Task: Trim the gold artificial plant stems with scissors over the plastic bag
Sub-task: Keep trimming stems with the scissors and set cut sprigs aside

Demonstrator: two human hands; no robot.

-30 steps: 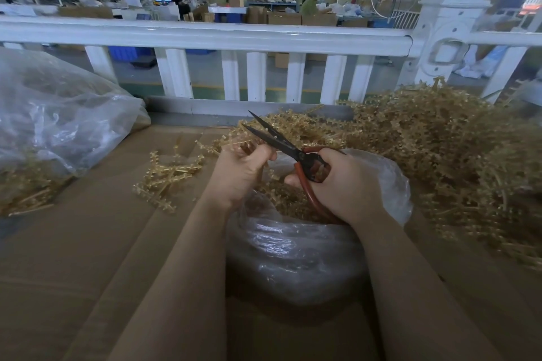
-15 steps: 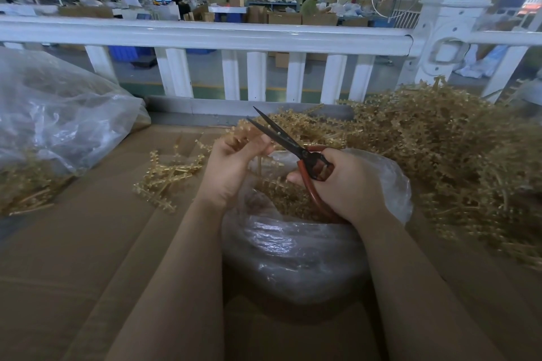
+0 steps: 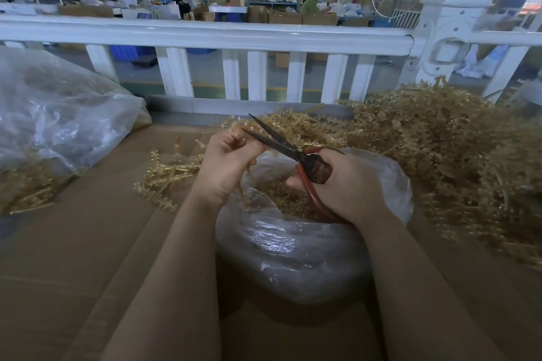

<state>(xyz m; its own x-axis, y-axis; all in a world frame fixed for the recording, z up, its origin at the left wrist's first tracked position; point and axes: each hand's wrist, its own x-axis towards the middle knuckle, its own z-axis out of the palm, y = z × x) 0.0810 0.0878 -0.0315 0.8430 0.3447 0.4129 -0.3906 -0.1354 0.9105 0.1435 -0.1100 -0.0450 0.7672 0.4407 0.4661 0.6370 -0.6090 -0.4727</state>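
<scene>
1. Sitting at the centre of the cardboard surface (image 3: 88,258), the clear plastic bag (image 3: 293,258) stands open-mouthed and holds a loose mass of small gold trimmings; every place below is given from this bag.
2. Directly above the bag's mouth, the right hand (image 3: 346,184) has its fingers curled through and around the red handles of the scissors (image 3: 296,152), whose dark blades are parted and point up and to the left.
3. Just above the bag's left rim, the left hand (image 3: 228,161) has its fingers curled and pinches a gold stem (image 3: 239,138) at the fingertips, right at the blade tips; whether the blades touch the stem I cannot tell.
4. Right of the bag and behind it, a big heap of gold stems (image 3: 440,155) lies on the surface.
5. Left of the bag, a few loose gold sprigs (image 3: 167,176) lie flat on the cardboard.
6. Far left of the bag, a second, larger clear bag (image 3: 58,114) slumps on the surface, with gold stems showing at its lower edge.
7. Behind the bag runs a white railing (image 3: 205,35) with a domed post (image 3: 451,35) at the right.
8. Beyond the railing is a workshop hall with cardboard boxes, tables, screens and people at work.
</scene>
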